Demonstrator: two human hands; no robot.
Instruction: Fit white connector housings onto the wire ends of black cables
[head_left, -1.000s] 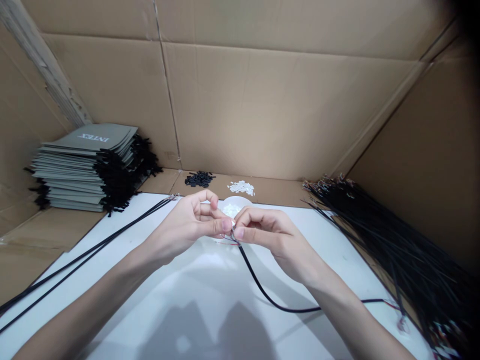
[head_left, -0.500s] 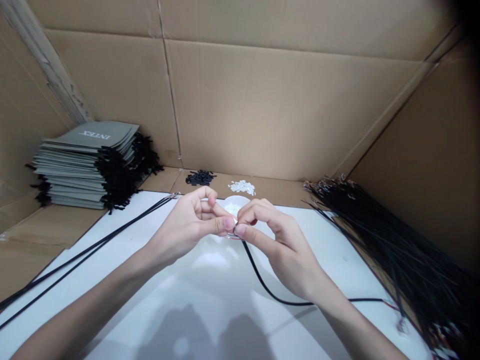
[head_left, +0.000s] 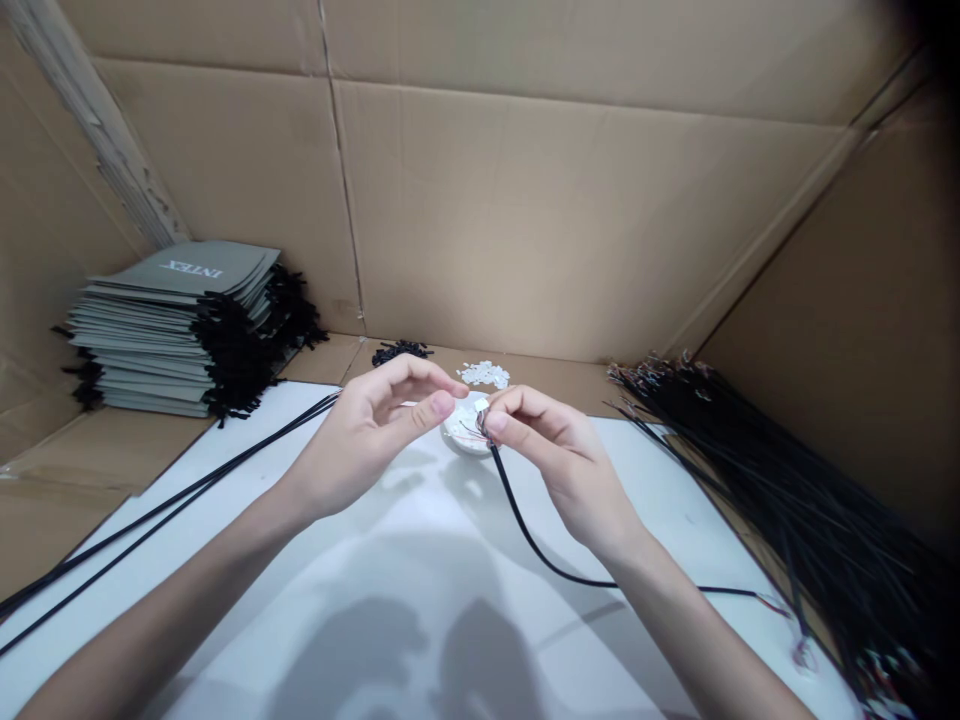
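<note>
Between the thumb and forefinger of my right hand point(head_left: 555, 445) is the end of a black cable point(head_left: 517, 520), pinched at its thin loose wires. A small white piece point(head_left: 481, 405) shows at the wire tips; whether it is fixed to them I cannot tell. The cable curves down and runs to the right beneath my right forearm. My left hand point(head_left: 394, 415) is just left of the wires, its thumb and fingers apart, holding nothing. Behind the wires stands a small white bowl point(head_left: 465, 445) with white bits in it, partly covered by my fingers.
At the back lie a pile of white pieces point(head_left: 484, 375) and a pile of short black pieces point(head_left: 390, 352). A stack of grey sheets point(head_left: 150, 340) stands on the left, near several black cables point(head_left: 225, 475). A large bundle of black cables point(head_left: 772, 470) lies on the right.
My left thumb and fingers have come off the wire end and spread apart. My right hand has risen slightly with the cable, and the bowl shows more.
</note>
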